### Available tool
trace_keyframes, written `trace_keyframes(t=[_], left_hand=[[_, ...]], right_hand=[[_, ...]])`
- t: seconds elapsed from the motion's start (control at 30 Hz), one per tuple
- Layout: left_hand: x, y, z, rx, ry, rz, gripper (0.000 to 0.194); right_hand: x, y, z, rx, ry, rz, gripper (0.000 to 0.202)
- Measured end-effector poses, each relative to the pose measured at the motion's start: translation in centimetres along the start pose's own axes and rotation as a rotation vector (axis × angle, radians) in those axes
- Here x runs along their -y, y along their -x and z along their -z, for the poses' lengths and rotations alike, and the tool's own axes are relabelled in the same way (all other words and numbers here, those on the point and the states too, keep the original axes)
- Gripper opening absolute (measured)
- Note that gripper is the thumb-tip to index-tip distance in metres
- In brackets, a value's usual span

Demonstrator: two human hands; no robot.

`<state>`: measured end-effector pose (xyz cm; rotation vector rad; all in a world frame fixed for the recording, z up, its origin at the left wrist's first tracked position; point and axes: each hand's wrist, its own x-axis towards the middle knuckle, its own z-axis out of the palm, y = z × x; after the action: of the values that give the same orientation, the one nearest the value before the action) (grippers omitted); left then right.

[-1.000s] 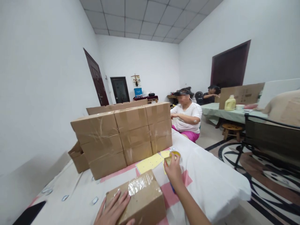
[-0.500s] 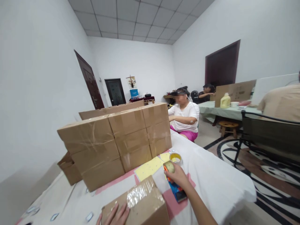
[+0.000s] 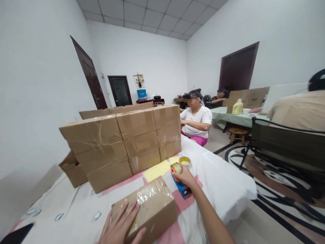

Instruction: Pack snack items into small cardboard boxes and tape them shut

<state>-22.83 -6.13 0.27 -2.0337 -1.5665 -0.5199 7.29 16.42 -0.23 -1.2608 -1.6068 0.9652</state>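
A brown cardboard box [image 3: 156,206] with shiny clear tape across its top lies on the cloth-covered table in front of me. My left hand [image 3: 124,220] rests on its left part, fingers spread over the top. To the right of the box, my right hand [image 3: 185,177] is closed around a blue and orange tape dispenser [image 3: 180,188] carrying a roll of tape. The dispenser is low over the table or resting on it; I cannot tell which. Just behind it lies a loose tape roll [image 3: 185,161] with a yellow core.
Several taped boxes [image 3: 142,140] are stacked three high behind, with an open carton [image 3: 74,171] at their left. A dark flat object [image 3: 20,234] lies at the near left. Across the table sits a person in white [image 3: 196,118]; a chair [image 3: 286,145] stands right.
The camera view has tilted down, so more of the near box and my left hand shows. My right hand still grips the dispenser, and my left hand stays on the box.
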Motion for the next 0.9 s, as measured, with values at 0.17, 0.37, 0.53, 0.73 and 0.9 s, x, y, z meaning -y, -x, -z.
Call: trace_keyframes(t=[0.17,0.37,0.53,0.73,0.9], left_hand=[[-0.6,-0.1,0.9,-0.050,0.058,0.035,0.056],[-0.9,-0.1,1.2,-0.031,0.111,0.078,0.053],[-0.9,-0.2,1.2,-0.034,0.123,0.099,0.053],[-1.6,-0.8,2.9,0.047,0.119,0.129,0.051],[-6.1,-2.2,6.7,-0.270,0.144,0.047,0.026]], right_hand=[[-0.1,0.7,1.4,0.113,-0.072,0.015,0.065],[-0.2,0.7,2.0,0.245,-0.113,0.026,0.050],[-0.1,0.3,1.5,0.162,-0.168,0.032,0.038],[0.6,0.8,2.0,0.016,-0.399,0.037,0.046],[2.6,2.2,3.6,-0.032,-0.584,0.034,0.057]])
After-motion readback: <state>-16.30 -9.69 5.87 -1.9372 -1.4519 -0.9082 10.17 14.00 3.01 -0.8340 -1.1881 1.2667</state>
